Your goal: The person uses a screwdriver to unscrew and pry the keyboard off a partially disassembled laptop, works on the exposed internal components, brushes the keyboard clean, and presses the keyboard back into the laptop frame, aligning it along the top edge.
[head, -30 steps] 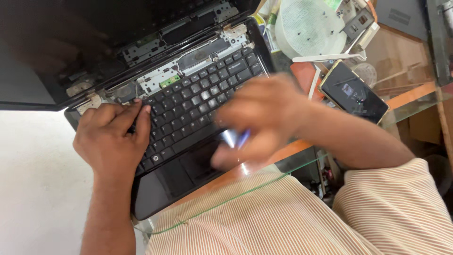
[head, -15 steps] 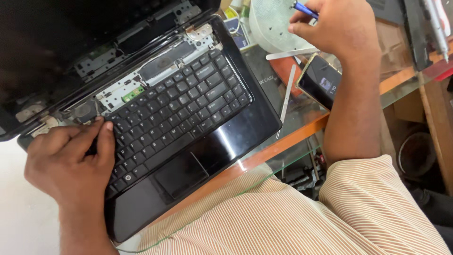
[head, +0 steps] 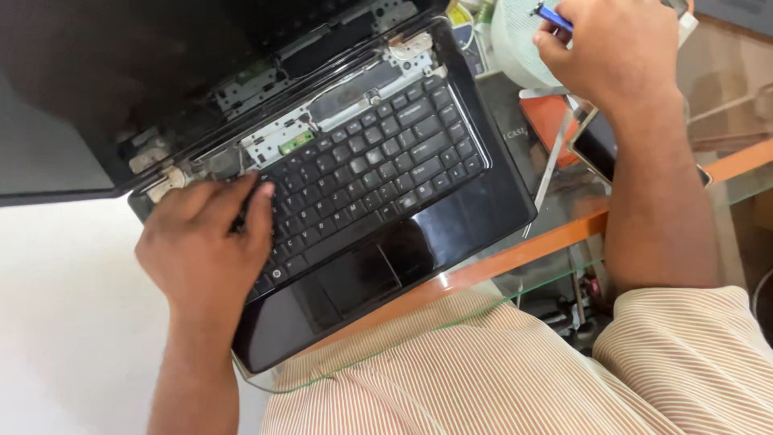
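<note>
The left hand [head: 205, 242] is being laid palm-down on the left end of the black keyboard [head: 378, 173] of an opened-up laptop [head: 451, 234]. Its fingers [head: 259, 201] are being held loosely spread and nothing is being gripped by them; the tips are being pressed against the upper-left keys, just beside the exposed metal hinge bracket [head: 165, 184]. The forearm is being brought up from the lower left.

The right hand [head: 616, 48] is being raised well apart from the laptop, over a pale round dish [head: 515, 44] at the top right. Its fingers are being closed around a small blue tool [head: 554, 16], of which only the tip is being shown. The right forearm is being stretched up across the edge of the surface.

The strip above the keyboard is being left uncovered, so that a bare panel with a small green part [head: 299, 143] is being shown. The laptop is being carried on a glass surface [head: 725, 105] with an orange edge band. An orange flat object [head: 555, 121] and a dark phone-like slab [head: 600, 145] are lying beside the laptop. A striped shirt [head: 483, 370] is being worn by the person.
</note>
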